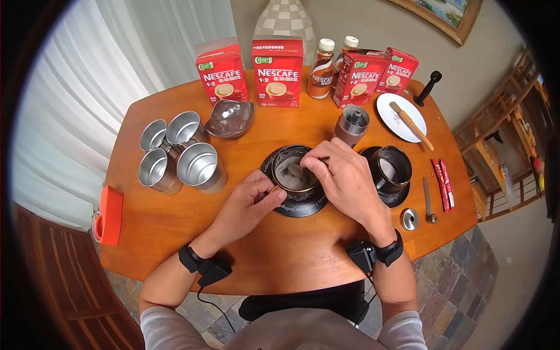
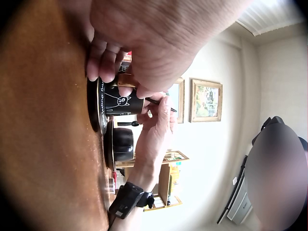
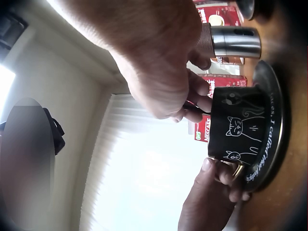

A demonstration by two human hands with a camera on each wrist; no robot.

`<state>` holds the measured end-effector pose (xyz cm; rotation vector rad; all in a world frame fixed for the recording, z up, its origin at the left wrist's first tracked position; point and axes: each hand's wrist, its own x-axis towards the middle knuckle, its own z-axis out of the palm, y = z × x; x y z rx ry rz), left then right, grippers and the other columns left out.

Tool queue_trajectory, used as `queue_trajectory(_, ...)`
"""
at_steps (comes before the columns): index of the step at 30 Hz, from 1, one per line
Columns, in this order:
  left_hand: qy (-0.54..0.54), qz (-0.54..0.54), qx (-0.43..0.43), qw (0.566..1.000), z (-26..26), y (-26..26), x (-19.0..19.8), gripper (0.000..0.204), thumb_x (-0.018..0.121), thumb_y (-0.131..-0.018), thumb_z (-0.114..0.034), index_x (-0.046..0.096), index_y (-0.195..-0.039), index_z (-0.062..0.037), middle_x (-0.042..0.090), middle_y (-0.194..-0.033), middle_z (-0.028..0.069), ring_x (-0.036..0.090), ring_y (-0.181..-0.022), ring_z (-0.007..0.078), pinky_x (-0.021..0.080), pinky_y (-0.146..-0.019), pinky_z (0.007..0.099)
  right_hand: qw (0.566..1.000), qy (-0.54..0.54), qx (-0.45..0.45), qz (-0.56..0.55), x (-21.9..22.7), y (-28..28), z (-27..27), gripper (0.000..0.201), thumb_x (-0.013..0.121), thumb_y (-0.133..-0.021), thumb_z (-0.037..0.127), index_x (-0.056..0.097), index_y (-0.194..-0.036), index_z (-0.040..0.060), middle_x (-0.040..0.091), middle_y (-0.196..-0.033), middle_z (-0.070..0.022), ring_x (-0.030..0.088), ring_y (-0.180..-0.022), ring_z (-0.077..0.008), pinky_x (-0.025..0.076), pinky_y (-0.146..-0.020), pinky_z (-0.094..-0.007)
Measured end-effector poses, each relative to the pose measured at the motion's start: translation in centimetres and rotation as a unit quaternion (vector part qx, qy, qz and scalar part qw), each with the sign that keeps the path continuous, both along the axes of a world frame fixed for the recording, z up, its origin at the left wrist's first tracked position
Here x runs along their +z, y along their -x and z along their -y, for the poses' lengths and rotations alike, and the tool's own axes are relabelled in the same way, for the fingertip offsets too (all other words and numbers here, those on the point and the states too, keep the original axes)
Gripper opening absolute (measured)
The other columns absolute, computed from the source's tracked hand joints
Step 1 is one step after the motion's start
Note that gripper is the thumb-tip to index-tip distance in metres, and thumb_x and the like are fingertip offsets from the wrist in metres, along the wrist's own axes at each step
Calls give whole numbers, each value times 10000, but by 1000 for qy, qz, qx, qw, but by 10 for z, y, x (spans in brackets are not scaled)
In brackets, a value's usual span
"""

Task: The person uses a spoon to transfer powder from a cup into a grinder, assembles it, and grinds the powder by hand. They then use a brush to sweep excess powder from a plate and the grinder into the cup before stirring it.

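A big brown wooden table point(image 1: 175, 233) stands in the middle of the room. Left of the table hang long white curtains point(image 1: 87, 76), and bright light comes through them. Behind the table is a pale wall point(image 1: 361, 17). A checked vase point(image 1: 286, 20) stands by that wall, and a framed picture point(image 1: 446, 14) hangs to its right. Right of the table are wooden shelves point(image 1: 507, 134). Under the table the floor point(image 1: 449, 286) is made of stone tiles.
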<state>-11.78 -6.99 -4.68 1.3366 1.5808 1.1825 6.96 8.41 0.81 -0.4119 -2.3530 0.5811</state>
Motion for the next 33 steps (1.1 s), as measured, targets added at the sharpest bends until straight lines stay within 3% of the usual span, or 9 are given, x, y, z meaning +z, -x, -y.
queue_trajectory(7,3,2,0,1000,0,0,1,268,667,-1070,-211,660,-894,-8,499,-1019,11,535,-839,82,453,-729,242,999,-36,1,7,0,1,0,131,685,-1009,166,696,-988,38,643,-889,-98,614,-837,-311,509,-718,-416)
queue_trajectory(13,4,2,1,1000,0,0,0,272,667,-1070,-214,657,-890,-9,500,-1019,10,532,-842,81,448,-726,246,997,-76,-8,4,2,0,0,146,686,-1006,160,651,-936,38,618,-860,-99,611,-817,-312,497,-681,-435)
queue_trajectory(22,4,5,-1,1000,0,0,-2,266,665,-1071,-208,655,-893,-10,496,-1020,10,529,-851,84,447,-735,250,1000,2,-17,3,3,-2,2,158,712,-991,191,682,-943,44,641,-819,-113,634,-776,-336,519,-671,-455)
queue_trajectory(33,3,5,-1,1000,0,-1,1,265,657,-1075,-208,650,-900,-8,495,-1034,12,531,-852,83,451,-739,248,998,-64,-21,-13,-2,2,0,115,734,-965,157,679,-941,60,652,-869,-69,621,-821,-295,532,-668,-436)
